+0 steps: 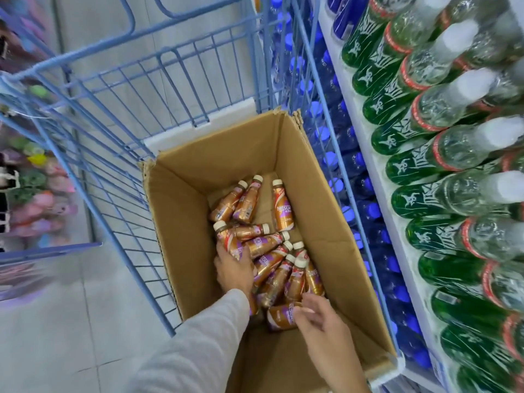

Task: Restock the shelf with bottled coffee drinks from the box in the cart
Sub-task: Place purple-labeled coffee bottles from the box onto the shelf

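While deep in the cardboard box (181, 211): left hand (234, 269) wrapped round a coffee bottle (231, 241) at twelve o'clock; right hand (317, 316) loosely curled, fingertips (304, 309) touching another bottle (280, 316) at nine o'clock.

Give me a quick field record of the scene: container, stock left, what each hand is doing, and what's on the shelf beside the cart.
container: open cardboard box standing in a blue wire cart
stock: about a dozen or more coffee bottles, all lying loose on the box floor
left hand: inside the box, wrapped around one bottle at the left of the pile
right hand: fingers touching the nearest bottle, grip not closed
shelf at right: green-labelled clear bottles on top, blue-capped bottles below
coffee shelf slot: not in view
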